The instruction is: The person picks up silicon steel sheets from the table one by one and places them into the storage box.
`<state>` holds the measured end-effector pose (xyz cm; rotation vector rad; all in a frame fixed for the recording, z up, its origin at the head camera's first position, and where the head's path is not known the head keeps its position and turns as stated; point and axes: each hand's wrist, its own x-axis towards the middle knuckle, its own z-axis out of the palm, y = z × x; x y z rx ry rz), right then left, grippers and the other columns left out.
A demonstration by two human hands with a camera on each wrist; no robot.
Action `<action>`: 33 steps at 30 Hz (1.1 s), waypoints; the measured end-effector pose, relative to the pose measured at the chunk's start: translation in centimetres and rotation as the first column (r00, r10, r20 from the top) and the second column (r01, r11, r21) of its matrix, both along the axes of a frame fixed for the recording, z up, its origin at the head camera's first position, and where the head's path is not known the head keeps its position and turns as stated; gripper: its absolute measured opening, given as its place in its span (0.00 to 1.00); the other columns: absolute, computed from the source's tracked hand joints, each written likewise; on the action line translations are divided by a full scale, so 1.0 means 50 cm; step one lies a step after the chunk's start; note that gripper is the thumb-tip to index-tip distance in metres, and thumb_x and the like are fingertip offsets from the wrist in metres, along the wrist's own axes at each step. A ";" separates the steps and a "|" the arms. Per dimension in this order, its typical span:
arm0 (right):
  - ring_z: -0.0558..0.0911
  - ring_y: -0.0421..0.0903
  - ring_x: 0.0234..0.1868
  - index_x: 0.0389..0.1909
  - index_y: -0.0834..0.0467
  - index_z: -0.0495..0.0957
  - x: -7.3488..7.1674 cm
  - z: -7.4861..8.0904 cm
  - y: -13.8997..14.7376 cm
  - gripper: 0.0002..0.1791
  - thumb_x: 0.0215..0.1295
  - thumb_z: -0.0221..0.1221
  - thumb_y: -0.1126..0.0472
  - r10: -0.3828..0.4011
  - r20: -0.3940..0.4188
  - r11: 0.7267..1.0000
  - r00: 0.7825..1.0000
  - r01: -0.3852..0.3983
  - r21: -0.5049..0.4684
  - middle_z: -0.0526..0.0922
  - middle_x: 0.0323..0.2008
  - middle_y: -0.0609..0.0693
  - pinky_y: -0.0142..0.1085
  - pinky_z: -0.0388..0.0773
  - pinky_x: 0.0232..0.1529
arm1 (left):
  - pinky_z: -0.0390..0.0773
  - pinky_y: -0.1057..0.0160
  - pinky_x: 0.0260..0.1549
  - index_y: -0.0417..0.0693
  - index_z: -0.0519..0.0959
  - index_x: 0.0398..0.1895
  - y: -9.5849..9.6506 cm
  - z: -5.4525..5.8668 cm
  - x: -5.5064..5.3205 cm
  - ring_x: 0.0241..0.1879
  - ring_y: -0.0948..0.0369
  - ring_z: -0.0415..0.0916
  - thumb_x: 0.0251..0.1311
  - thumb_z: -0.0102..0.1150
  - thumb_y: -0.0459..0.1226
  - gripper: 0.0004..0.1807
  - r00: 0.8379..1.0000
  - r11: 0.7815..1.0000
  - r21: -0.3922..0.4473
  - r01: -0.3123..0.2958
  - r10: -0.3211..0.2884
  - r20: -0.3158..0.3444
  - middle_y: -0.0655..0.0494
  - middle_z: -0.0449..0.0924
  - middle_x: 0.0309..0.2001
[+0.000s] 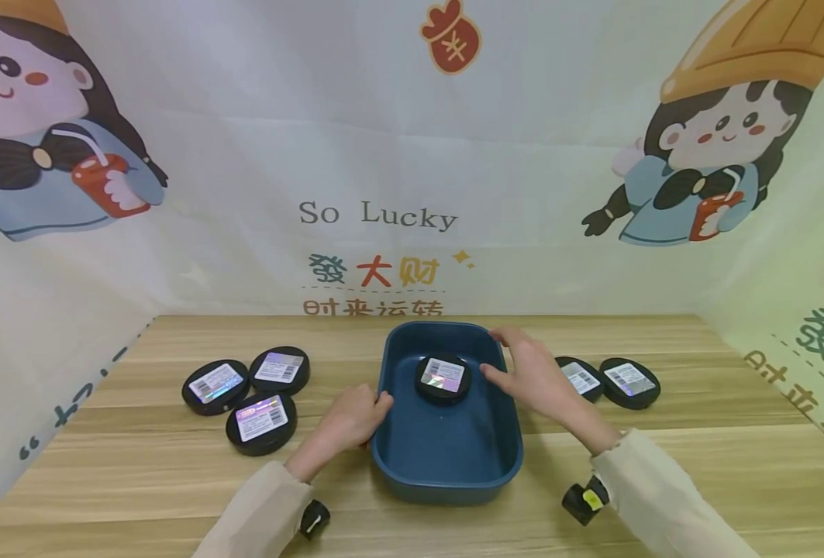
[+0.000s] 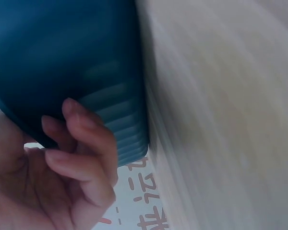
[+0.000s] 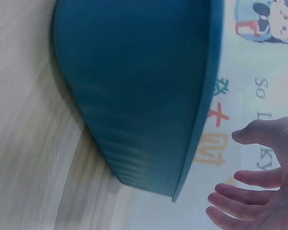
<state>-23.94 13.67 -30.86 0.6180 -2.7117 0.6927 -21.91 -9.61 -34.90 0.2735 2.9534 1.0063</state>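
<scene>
A blue plastic bin [image 1: 446, 465] stands on the wooden table, with one round black puck-shaped item [image 1: 443, 378] inside near its far end, label side up. My left hand [image 1: 358, 416] grips the bin's left rim. In the left wrist view, the curled fingers [image 2: 89, 139] of that hand are at the bin's outer wall [image 2: 53, 52]. Over the right rim is my right hand [image 1: 533, 376], its fingers spread and holding nothing. The right wrist view has that hand [image 3: 264, 177] apart from the bin's rim [image 3: 201, 110].
Left of the bin lie three more black pucks [image 1: 261, 423] with silvery barcode labels, grouped together. Two others [image 1: 629, 383] lie to the right, one partly behind my right hand. A printed cloth backdrop [image 1: 384, 155] rises behind the wooden table [image 1: 139, 465] and along both sides.
</scene>
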 end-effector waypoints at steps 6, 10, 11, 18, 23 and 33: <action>0.74 0.60 0.48 0.51 0.70 0.68 0.003 0.002 0.030 0.25 0.54 0.59 0.62 -0.048 -0.004 0.998 0.999 0.048 -0.052 0.75 0.46 0.65 0.50 0.69 0.47 | 0.62 0.70 0.08 0.43 0.67 0.08 -0.002 0.000 0.001 0.03 0.66 0.62 0.58 0.41 0.36 0.20 1.000 1.000 0.011 -0.008 0.008 -0.002 0.55 0.66 0.05; 0.74 0.59 0.46 0.50 0.70 0.69 0.006 -0.001 0.053 0.24 0.54 0.59 0.62 -0.066 -0.012 0.996 0.998 0.066 -0.063 0.75 0.46 0.65 0.50 0.70 0.44 | 0.61 0.70 0.08 0.43 0.67 0.08 -0.003 -0.001 0.000 0.03 0.66 0.62 0.58 0.41 0.37 0.20 1.000 1.000 0.016 -0.012 0.012 0.004 0.55 0.66 0.05; 0.74 0.59 0.46 0.50 0.70 0.69 0.007 -0.002 0.059 0.23 0.54 0.58 0.63 -0.069 -0.013 0.996 0.998 0.068 -0.064 0.75 0.45 0.65 0.50 0.71 0.44 | 0.62 0.70 0.08 0.43 0.67 0.09 -0.004 -0.001 0.000 0.03 0.66 0.62 0.58 0.41 0.37 0.20 1.000 1.000 0.016 -0.013 0.013 0.004 0.55 0.66 0.05; 0.75 0.61 0.45 0.50 0.73 0.67 0.013 -0.016 0.103 0.24 0.55 0.57 0.62 -0.100 0.004 0.993 0.995 0.100 -0.065 0.75 0.44 0.67 0.51 0.71 0.42 | 0.61 0.70 0.07 0.44 0.67 0.08 -0.005 -0.004 -0.003 0.02 0.67 0.61 0.58 0.40 0.37 0.20 1.000 1.000 0.019 -0.010 0.010 0.002 0.57 0.65 0.04; 0.75 0.63 0.44 0.50 0.75 0.66 0.019 -0.029 0.132 0.25 0.56 0.57 0.62 -0.141 0.021 0.989 0.990 0.142 -0.049 0.75 0.42 0.69 0.51 0.71 0.41 | 0.62 0.69 0.08 0.44 0.68 0.09 -0.004 -0.006 -0.004 0.03 0.66 0.62 0.59 0.40 0.37 0.20 1.000 1.000 0.009 -0.012 0.012 -0.005 0.55 0.66 0.05; 0.74 0.65 0.41 0.48 0.77 0.65 0.020 -0.065 0.189 0.26 0.55 0.58 0.62 -0.197 0.034 0.980 0.980 0.197 -0.004 0.73 0.41 0.72 0.53 0.70 0.40 | 0.63 0.69 0.08 0.44 0.67 0.10 -0.003 -0.006 -0.003 0.03 0.66 0.63 0.59 0.40 0.38 0.19 1.000 1.000 0.014 -0.014 0.014 0.007 0.54 0.68 0.08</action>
